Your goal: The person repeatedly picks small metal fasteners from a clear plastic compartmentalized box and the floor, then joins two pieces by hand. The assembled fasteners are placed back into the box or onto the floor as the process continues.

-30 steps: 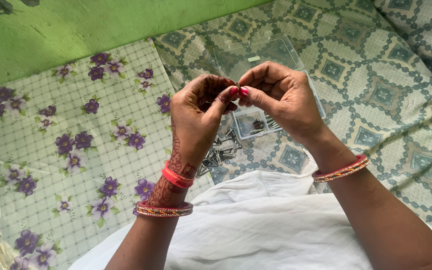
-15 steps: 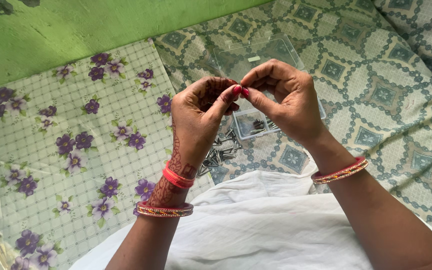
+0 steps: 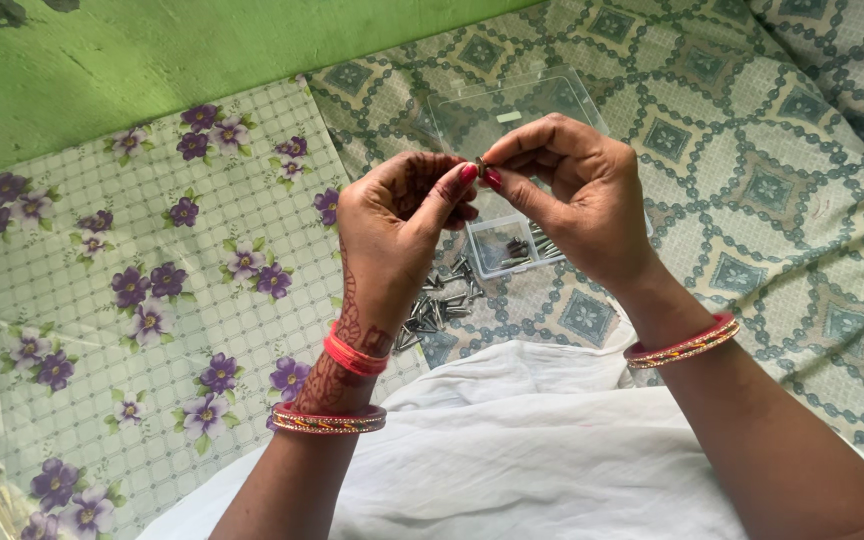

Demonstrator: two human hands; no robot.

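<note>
My left hand [image 3: 397, 225] and my right hand [image 3: 572, 195] meet fingertip to fingertip above the bed, both pinching a small metal screw [image 3: 480, 165] between them. The screw is mostly hidden by the fingers. Just below the hands stands a small clear plastic box [image 3: 512, 245] holding more screws, its open lid [image 3: 512, 110] lying behind. A loose pile of screws [image 3: 437, 305] lies on the cloth under my left wrist.
A green patterned bedsheet [image 3: 752, 170] covers the right side, a purple-flowered plastic sheet [image 3: 152, 300] the left. A green wall [image 3: 152, 60] runs along the back. White cloth [image 3: 512, 450] lies over my lap.
Both hands have risen slightly together while the fingertips keep working the small screw. The box and the loose screws have not moved.
</note>
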